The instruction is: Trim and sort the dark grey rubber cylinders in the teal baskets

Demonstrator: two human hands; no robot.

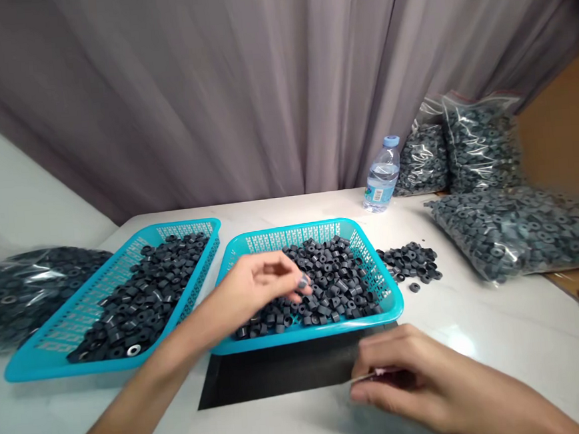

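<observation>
My left hand (261, 285) reaches into the middle teal basket (389, 301), which is full of small dark grey ring-shaped parts (331, 282). Its fingers are curled over the pile, with the fingertips pinched on one or more of the rings. My right hand (412, 370) rests on the white table in front of that basket, at the right edge of a black mat (276, 376). Its fingers are closed round a thin light-coloured object (369, 375) that I cannot make out.
A second teal basket (53, 336) of rings sits at the left, beside a clear bag of rings (18, 282). A loose heap of rings (410, 261) lies right of the middle basket. A water bottle (381, 175) and several filled bags (501, 227) stand at the right, before a grey curtain.
</observation>
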